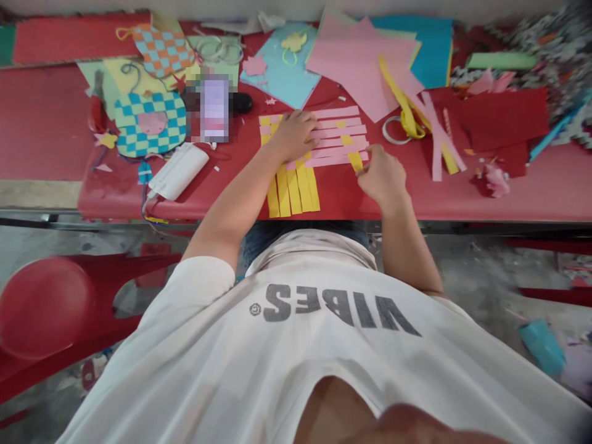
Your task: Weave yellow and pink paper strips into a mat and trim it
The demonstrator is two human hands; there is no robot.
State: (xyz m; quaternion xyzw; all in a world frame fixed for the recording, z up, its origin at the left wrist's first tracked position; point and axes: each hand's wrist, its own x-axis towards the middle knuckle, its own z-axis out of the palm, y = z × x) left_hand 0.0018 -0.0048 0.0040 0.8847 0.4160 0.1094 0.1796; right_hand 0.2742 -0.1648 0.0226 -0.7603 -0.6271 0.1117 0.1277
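Flat pink strips [333,132] of paper lie crosswise under the left hand [296,132], interlaced with matt yellow strips [295,192] whose square-cut ends fan out on the near side of its fingers, over the smooth red table [333,203]. The left fingers are spread and slightly bent, laid on the weave without clutching anything. The right hand [385,176] has its thumb and forefinger at the near end of a separate yellow strip [355,162], close to the pink tips; I cannot tell whether they pinch it. Left of the left fingers lie a rounded blue-and-green checked piece [171,117] with a pink patch and, farther off, an orange-checked one [161,52]. A glossy white block [179,171] with rounded edges lies between that blue piece and the left forearm.

The left fingers cover the middle of the weave, hiding its crossings. A phone [216,110], left of those fingers, is blurred around its edges. Grey scraps [573,49] far beyond the right fingers run out of view.

Counted: two checked pieces, one phone, one white block, roughly five pink strips; overlap leaves the yellow count unsure.
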